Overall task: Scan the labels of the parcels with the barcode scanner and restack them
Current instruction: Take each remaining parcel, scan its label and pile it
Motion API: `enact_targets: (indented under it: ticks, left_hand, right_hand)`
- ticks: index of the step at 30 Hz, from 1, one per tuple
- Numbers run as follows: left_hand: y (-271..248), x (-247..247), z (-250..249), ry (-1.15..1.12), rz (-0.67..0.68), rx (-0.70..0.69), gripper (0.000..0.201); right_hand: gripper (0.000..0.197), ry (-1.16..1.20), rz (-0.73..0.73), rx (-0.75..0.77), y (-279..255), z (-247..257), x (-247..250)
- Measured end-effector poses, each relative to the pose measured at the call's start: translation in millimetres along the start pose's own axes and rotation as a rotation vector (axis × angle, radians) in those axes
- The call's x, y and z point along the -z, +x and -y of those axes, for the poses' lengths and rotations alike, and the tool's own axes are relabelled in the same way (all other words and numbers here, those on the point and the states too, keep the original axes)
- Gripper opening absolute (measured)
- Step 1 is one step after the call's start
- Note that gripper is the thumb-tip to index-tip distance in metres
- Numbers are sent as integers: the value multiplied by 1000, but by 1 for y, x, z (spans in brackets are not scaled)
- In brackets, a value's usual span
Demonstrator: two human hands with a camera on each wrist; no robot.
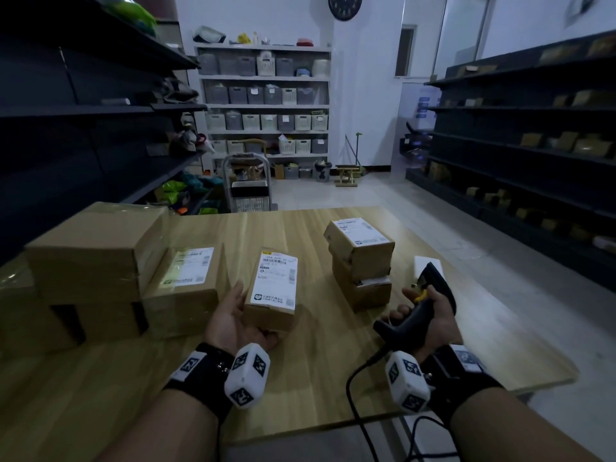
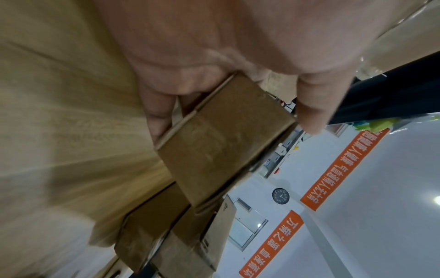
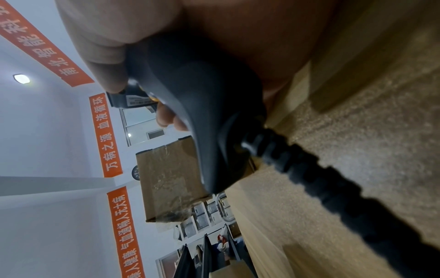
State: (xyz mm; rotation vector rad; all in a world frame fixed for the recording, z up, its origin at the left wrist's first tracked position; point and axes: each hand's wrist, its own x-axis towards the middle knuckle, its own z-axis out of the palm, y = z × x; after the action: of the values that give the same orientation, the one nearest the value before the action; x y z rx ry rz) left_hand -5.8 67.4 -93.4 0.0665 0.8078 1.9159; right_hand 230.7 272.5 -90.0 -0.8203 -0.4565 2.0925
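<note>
Head view: small parcel at frame centre, white label up, held just above the wooden bench. Left hand cradles it, grip wrapped: thumb on the left side, fingers curled under. Right hand, lower right of centre, grip closed round the handle of the black barcode scanner; its cable trails toward the bottom edge. Two-box stack right of centre. Larger boxes piled at left. Dark shelving along both frame edges.

On the table, big parcels lie left, a two-parcel stack right.
</note>
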Motion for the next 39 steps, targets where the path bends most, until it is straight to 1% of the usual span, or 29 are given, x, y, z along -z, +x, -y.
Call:
enact_targets:
  ticks: [4, 7, 11, 14, 15, 16, 19, 20, 21, 23, 24, 25, 26, 27, 29, 34, 35, 37, 39]
  left_hand:
    - [3, 6, 6, 76, -7, -67, 60]
    - [5, 8, 6, 91, -24, -84, 60]
    - [0, 2, 6, 77, 16, -92, 49]
    - [1, 1, 6, 76, 28, -104, 33]
    - [3, 1, 6, 77, 22, -113, 31]
    - [6, 4, 6, 82, 9, -125, 35]
    - [12, 9, 5, 143, -6, -158, 61]
    - [12, 10, 5, 183, -12, -169, 63]
    - [14, 11, 4, 214, -13, -177, 60]
    - [15, 11, 3, 242, 9, -191, 45]
    - [16, 11, 4, 252, 15, -203, 42]
    - [16, 11, 4, 265, 17, -215, 46]
    - [16, 11, 5, 277, 9, -220, 54]
    - [15, 11, 6, 279, 7, -222, 61]
    - [18, 14, 6, 262, 5, -226, 67]
    - [23, 18, 7, 244, 12, -216, 67]
    - [23, 18, 6, 245, 10, -213, 67]
    - [23, 18, 6, 265, 2, -214, 67]
    - [22, 17, 5, 299, -3, -213, 67]
  right_hand:
    - [45, -23, -19, -3, -4, -2, -2]
    - [42, -91, -37, 4, -13, -5, -8]
    - [37, -314, -44, 22, -25, 1, -21]
    - [31, -464, 34, 32, -45, 12, -46]
    - [28, -535, 55, 37, -53, 16, -57]
    - [25, -634, 58, 53, -60, 19, -67]
    - [23, -952, 49, 138, -80, 26, -95]
    - [21, -1025, 63, 154, -88, 26, -104]
    - [20, -1088, 82, 160, -96, 26, -114]
    - [23, -1213, 115, 172, -110, 25, -131]
    - [25, -1268, 129, 183, -117, 23, -138]
    - [23, -1315, 143, 193, -125, 20, -145]
    - [17, -1361, 155, 196, -132, 18, -150]
    - [9, -1399, 173, 199, -138, 15, -155]
    - [10, -1451, 206, 204, -147, 11, -159]
    - [9, -1470, 206, 194, -157, 12, -164]
    - [11, -1475, 197, 196, -158, 13, -165]
    - [22, -1491, 191, 203, -156, 17, -166]
    - [18, -1498, 200, 220, -156, 18, -167]
